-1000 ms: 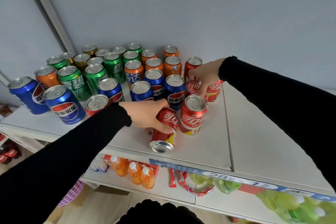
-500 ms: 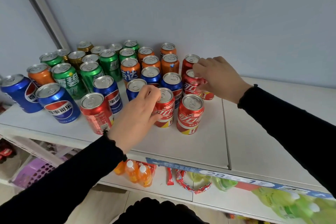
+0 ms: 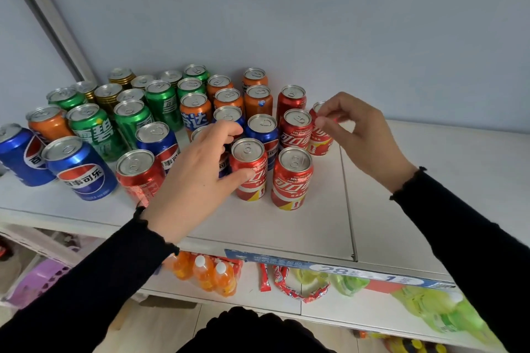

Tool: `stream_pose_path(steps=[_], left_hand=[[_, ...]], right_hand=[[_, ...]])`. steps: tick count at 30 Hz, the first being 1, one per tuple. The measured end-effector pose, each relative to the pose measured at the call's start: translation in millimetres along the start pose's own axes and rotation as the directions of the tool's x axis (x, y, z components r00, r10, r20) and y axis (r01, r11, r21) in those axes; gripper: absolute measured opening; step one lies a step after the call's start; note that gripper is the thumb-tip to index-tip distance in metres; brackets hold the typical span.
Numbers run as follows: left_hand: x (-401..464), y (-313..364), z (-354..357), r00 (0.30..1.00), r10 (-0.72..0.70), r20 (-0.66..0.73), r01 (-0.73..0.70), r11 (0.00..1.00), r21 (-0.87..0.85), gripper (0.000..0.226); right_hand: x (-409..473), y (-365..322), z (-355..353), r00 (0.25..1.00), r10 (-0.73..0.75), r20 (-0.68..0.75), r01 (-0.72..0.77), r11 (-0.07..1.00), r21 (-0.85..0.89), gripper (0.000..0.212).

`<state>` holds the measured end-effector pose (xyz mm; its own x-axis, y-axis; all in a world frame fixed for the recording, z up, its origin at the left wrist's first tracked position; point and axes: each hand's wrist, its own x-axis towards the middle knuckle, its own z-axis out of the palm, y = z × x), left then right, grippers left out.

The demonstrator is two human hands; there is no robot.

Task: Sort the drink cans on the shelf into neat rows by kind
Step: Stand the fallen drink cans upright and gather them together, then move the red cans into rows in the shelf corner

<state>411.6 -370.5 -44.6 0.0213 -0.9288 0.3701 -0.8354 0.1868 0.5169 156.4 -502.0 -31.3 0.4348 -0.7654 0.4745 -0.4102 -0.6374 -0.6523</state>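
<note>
Left hand spread beside an upright red Coca-Cola can, thumb touching its side, fingers loose above the blue Pepsi cans behind. Right hand at the rightmost Coca-Cola can, fingertips pinched at its top rim. Another Coca-Cola can upright just right of the first, nearest the shelf front edge. Green Sprite cans and orange Fanta cans packed toward the back-left corner, by the wall. Two more Pepsi cans tilted at the left edge.
</note>
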Motion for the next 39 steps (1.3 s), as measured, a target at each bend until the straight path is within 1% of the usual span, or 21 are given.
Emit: stream_pose_path(steps=[2, 3, 4, 6, 8, 10, 11, 13, 15, 19, 22, 25, 29, 32, 35, 39], left_hand=[[-5.8, 1.6, 9.2, 0.999, -0.038, -0.006, 0.037, 0.992, -0.117, 0.072], [-10.2, 1.9, 16.4, 0.998, -0.056, -0.012, 0.053, 0.982, -0.18, 0.076], [-15.1, 1.9, 24.8, 0.997, -0.074, -0.018, 0.067, 0.968, -0.242, 0.08], [-25.4, 4.1, 42.1, 0.994, -0.101, -0.041, 0.08, 0.934, -0.349, 0.088], [-32.3, 9.1, 57.5, 0.988, -0.126, -0.085, 0.078, 0.902, -0.425, 0.095], [-34.0, 12.0, 70.4, 0.979, -0.158, -0.128, 0.082, 0.884, -0.46, 0.096], [-33.2, 11.7, 76.1, 0.974, -0.171, -0.149, 0.083, 0.881, -0.466, 0.095], [-29.5, 7.9, 85.6, 0.963, -0.196, -0.184, 0.084, 0.869, -0.488, 0.092], [-25.0, 2.7, 92.6, 0.954, -0.229, -0.195, 0.095, 0.845, -0.527, 0.091], [-16.9, -2.2, 98.2, 0.931, -0.34, -0.134, 0.196, 0.774, -0.601, 0.09], [-10.5, -2.6, 98.2, 0.925, -0.359, -0.122, 0.219, 0.769, -0.601, 0.081], [-5.0, 0.6, 94.4, 0.919, -0.375, -0.119, 0.241, 0.775, -0.585, 0.073], [-8.7, 8.2, 88.1, 0.933, -0.348, -0.095, 0.235, 0.786, -0.572, 0.068], [-16.5, 24.4, 88.2, 0.953, -0.298, -0.051, 0.207, 0.766, -0.609, 0.068], [-18.8, 54.3, 96.8, 0.973, -0.229, 0.013, 0.18, 0.726, -0.664, 0.07], [-14.9, 114.0, 124.5, 0.991, -0.119, 0.069, 0.132, 0.691, -0.711, 0.069]], right_hand=[[-21.9, -6.8, 5.0, 0.996, 0.083, -0.028, -0.074, 0.968, 0.242, 0.008], [-34.0, -8.5, 9.3, 0.992, 0.122, -0.032, -0.104, 0.935, 0.34, 0.01], [-45.8, -8.6, 15.0, 0.986, 0.162, -0.032, -0.136, 0.907, 0.398, 0.014], [-68.1, -4.3, 30.9, 0.967, 0.255, 0.0, -0.23, 0.872, 0.431, 0.03], [-84.0, -0.2, 48.7, 0.939, 0.341, 0.05, -0.33, 0.848, 0.414, 0.055], [-92.7, 1.4, 65.3, 0.919, 0.382, 0.094, -0.388, 0.838, 0.384, 0.074], [-95.3, 1.5, 73.1, 0.915, 0.389, 0.107, -0.399, 0.837, 0.373, 0.077], [-97.5, 0.6, 86.0, 0.909, 0.404, 0.104, -0.413, 0.835, 0.364, 0.076], [-97.9, -0.3, 96.0, 0.904, 0.422, 0.062, -0.417, 0.844, 0.338, 0.072], [-97.9, -3.3, 111.7, 0.891, 0.452, -0.037, -0.423, 0.858, 0.292, 0.073], [-98.4, -6.6, 120.0, 0.877, 0.47, -0.101, -0.432, 0.862, 0.264, 0.076], [-98.7, -10.6, 120.0, 0.857, 0.495, -0.142, -0.453, 0.856, 0.251, 0.069], [-109.9, -17.6, 100.6, 0.823, 0.543, -0.168, -0.483, 0.824, 0.298, 0.066], [-127.4, -20.0, 69.2, 0.804, 0.555, -0.213, -0.487, 0.821, 0.298, 0.065], [-151.4, -16.2, 33.3, 0.777, 0.574, -0.258, -0.497, 0.811, 0.307, 0.064], [-191.0, -0.4, -24.8, 0.733, 0.597, -0.326, -0.51, 0.8, 0.316, 0.066]])
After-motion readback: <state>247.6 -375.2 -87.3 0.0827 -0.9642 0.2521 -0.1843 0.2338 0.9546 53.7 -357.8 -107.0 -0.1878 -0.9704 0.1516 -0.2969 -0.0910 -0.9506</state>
